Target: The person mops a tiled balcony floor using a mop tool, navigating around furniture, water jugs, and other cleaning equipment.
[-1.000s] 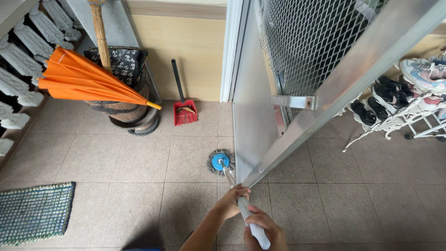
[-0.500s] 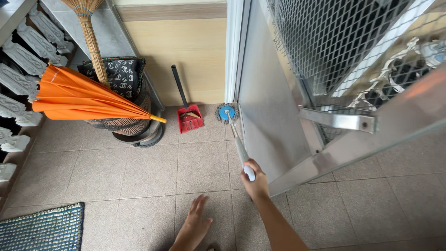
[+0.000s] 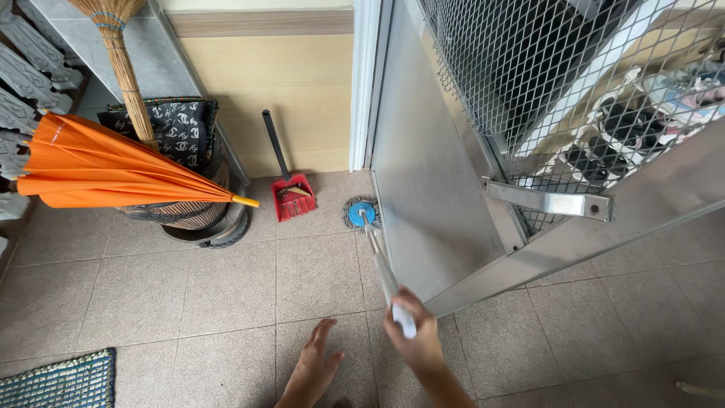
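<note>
My right hand [image 3: 414,340] grips the grey handle of a mop [image 3: 387,278]. The mop's round blue head with grey strands [image 3: 361,214] rests on the tiled floor beside the bottom edge of an open metal door [image 3: 430,189]. My left hand [image 3: 313,369] hovers free to the left of the handle, fingers spread, holding nothing.
A red dustpan with a black handle [image 3: 291,195] leans by the wall. An orange folded umbrella [image 3: 106,170] and a straw broom [image 3: 121,60] stick out of a basket [image 3: 198,204] at left. A woven mat [image 3: 57,381] lies bottom left. Shoes on a rack [image 3: 619,136] show through the door's mesh.
My left hand let go of the mop handle a second ago. The mop head went forward to the wall, then came back a little along the door's edge.
</note>
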